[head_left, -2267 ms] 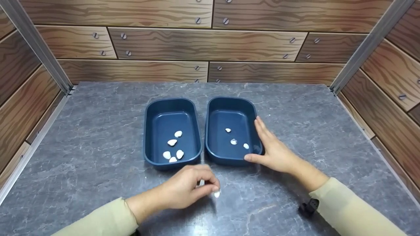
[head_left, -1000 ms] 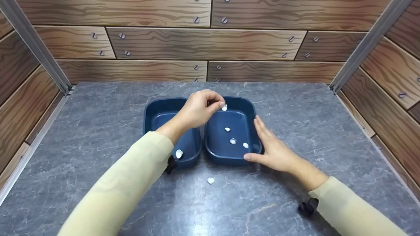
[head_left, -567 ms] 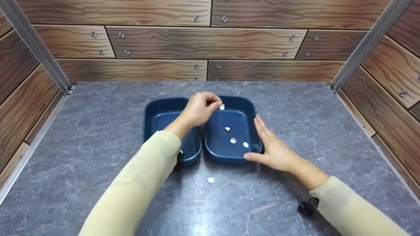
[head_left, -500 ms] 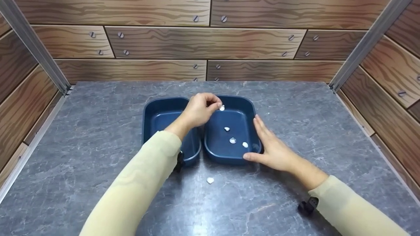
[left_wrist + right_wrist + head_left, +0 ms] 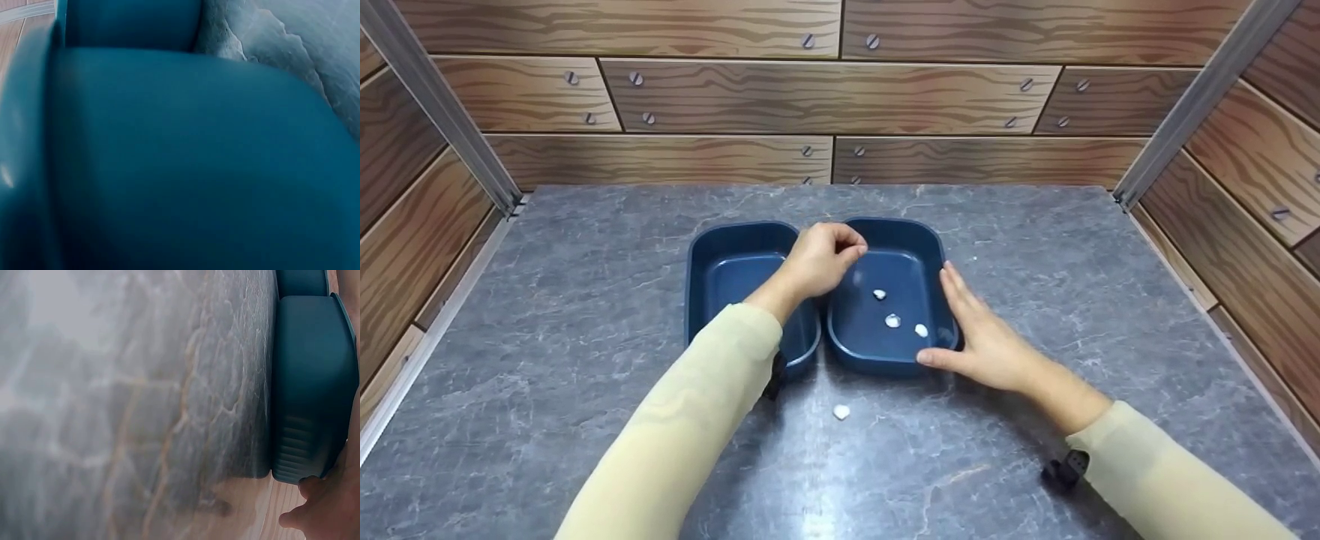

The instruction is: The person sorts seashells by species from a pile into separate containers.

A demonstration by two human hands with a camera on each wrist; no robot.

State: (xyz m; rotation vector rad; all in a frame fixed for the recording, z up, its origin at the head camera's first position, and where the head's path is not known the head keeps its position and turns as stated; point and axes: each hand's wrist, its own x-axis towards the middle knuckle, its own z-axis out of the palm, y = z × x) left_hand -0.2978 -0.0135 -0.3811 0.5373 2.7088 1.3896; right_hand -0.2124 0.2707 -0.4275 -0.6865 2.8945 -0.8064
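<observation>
My left hand (image 5: pixel 819 259) is above the back left part of the right blue container (image 5: pixel 896 362), its fingers bent and the thumb near the index tip, with no shell between them. A faint pale blur shows just below the fingertips. Three small white shells lie on that container's floor, one shell (image 5: pixel 892 321) near the middle. My right hand (image 5: pixel 986 341) rests against the container's right side, fingers straight along the wall and thumb at the front rim. In the right wrist view, fingertips (image 5: pixel 304 512) show beside the container. The left wrist view holds no hand.
A second blue container (image 5: pixel 688 289) stands close at the left, its front part hidden by the left sleeve (image 5: pixel 682 420). One white shell (image 5: pixel 841 412) lies on the grey marbled table (image 5: pixel 1012 240) in front. Wood-patterned walls (image 5: pixel 840 97) close in the back and sides.
My left hand picked a shell off the table, carried it over the right container and has just let it go. The right hand has stayed at the container's side.
</observation>
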